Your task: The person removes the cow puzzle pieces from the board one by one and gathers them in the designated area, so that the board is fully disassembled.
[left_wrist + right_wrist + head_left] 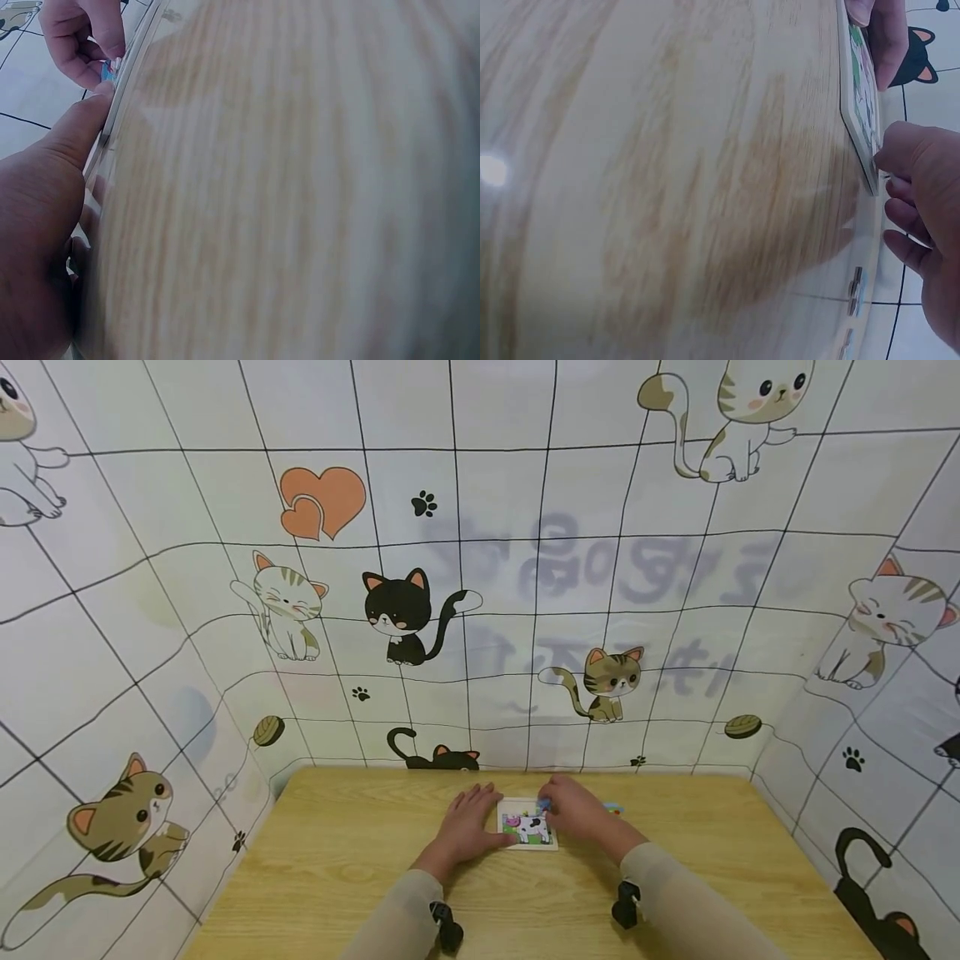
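A small jigsaw puzzle in a pale tray lies on the table, with a cartoon cow picture in it. My left hand rests at the tray's left side, its fingers extended. In the left wrist view the left thumb touches the tray's near edge. At the upper right corner of the tray, my right hand pinches a small blue puzzle piece between thumb and fingers. The right hand covers part of that corner in the right wrist view.
Loose puzzle pieces lie on the table just right of the right hand, and two flat ones show in the right wrist view. The wooden table meets a cat-patterned wall covering at its back edge.
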{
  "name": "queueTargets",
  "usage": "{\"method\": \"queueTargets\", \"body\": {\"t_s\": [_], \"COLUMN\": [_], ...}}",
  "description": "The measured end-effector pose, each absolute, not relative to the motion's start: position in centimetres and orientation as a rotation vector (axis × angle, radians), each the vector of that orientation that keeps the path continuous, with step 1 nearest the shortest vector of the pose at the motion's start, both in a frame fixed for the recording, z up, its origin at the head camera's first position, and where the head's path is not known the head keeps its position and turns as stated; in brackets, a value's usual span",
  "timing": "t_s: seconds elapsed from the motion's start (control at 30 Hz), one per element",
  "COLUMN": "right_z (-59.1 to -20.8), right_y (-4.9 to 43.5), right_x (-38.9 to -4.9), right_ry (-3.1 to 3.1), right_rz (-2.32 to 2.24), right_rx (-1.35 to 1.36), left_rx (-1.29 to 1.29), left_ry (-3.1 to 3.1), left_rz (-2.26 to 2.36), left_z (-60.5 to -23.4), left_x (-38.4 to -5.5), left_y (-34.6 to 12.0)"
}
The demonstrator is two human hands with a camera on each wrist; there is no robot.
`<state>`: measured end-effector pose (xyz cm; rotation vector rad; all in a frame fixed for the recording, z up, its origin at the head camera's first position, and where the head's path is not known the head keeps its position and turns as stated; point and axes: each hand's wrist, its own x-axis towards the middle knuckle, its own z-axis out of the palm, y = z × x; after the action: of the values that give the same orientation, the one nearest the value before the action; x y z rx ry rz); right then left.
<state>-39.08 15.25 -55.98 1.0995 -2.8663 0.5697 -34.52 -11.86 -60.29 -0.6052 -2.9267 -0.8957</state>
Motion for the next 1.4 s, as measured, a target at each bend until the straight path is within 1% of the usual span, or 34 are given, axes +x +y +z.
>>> {"method": "queueTargets", "body": {"t_s": [0.3, 0.57, 0.97, 1.4], "right_z": [-56.3, -54.8, -52.1, -51.2], "right_y": [16.7, 18.3, 20.8, 23.5], "right_x": [-38.8, -38.9, -37.7, -37.0], "right_ry": [-2.802, -2.755, -2.755, -2.744], "right_rz": [0.613, 0.715, 0.885, 0.876], "right_rx": [1.035, 1.072, 1.053, 1.037], "left_rx": [-0.592, -0.586, -0.602, -0.607], "left_ry": [-2.946, -2.954, -2.953, -2.952], "left_rz": [-0.903, -0.863, -0.922, -0.943], "left_z": [-60.6, -60.2, -60.0, -59.9], "left_x": [-34.5, -34.9, -34.7, -34.4], "left_y": [-11.8, -11.8, -11.8, -11.8]}}
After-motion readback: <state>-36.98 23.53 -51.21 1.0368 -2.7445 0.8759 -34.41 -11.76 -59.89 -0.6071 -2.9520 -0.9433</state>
